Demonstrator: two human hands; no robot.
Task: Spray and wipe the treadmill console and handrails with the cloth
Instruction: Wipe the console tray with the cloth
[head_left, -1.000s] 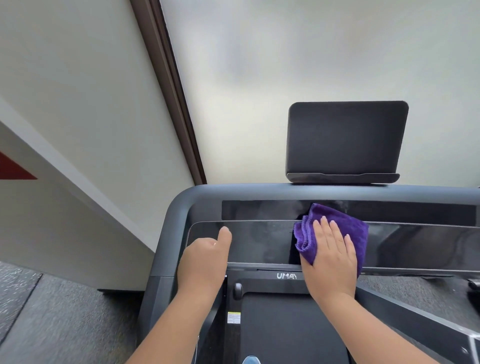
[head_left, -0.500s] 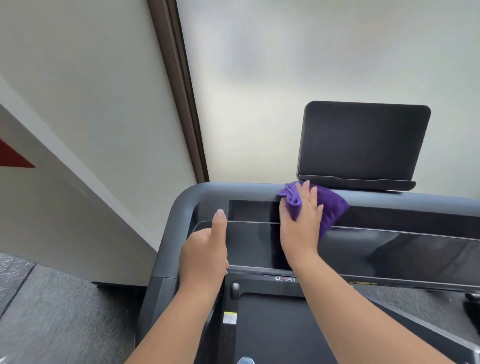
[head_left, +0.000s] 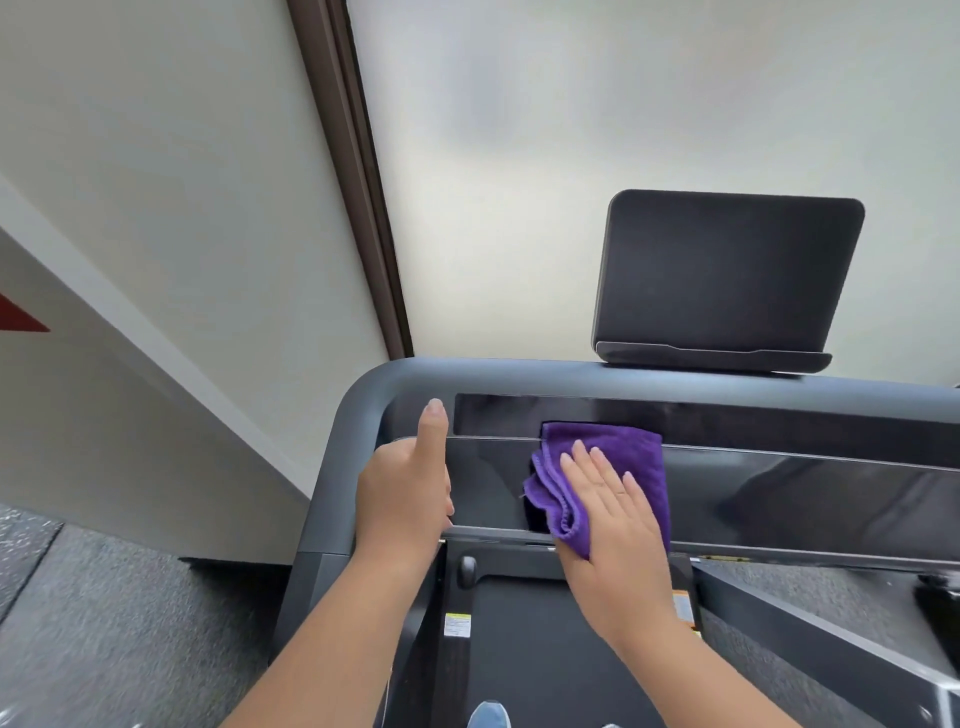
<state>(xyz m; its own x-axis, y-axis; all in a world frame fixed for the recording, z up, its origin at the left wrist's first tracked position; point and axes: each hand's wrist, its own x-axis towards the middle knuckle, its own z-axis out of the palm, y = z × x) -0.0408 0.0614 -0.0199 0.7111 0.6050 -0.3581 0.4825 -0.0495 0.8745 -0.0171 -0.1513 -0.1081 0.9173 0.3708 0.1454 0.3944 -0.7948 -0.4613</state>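
The purple cloth (head_left: 618, 467) lies flat on the glossy console panel (head_left: 805, 488); half a second ago it was up at the console's back ledge, so I have dragged it down toward me. My right hand (head_left: 618, 525) presses it with straight fingers. My left hand (head_left: 402, 493) still grips the panel's left end, thumb pointing up. The tablet stand (head_left: 727, 280) sits behind.

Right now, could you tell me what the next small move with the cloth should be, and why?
Probably slide the purple cloth rightward along the glossy console panel. The right hand presses it flat near the panel's left part, while a long stretch to the right lies uncovered. The left hand grips the console's front edge, thumb up, so it can brace the stroke.
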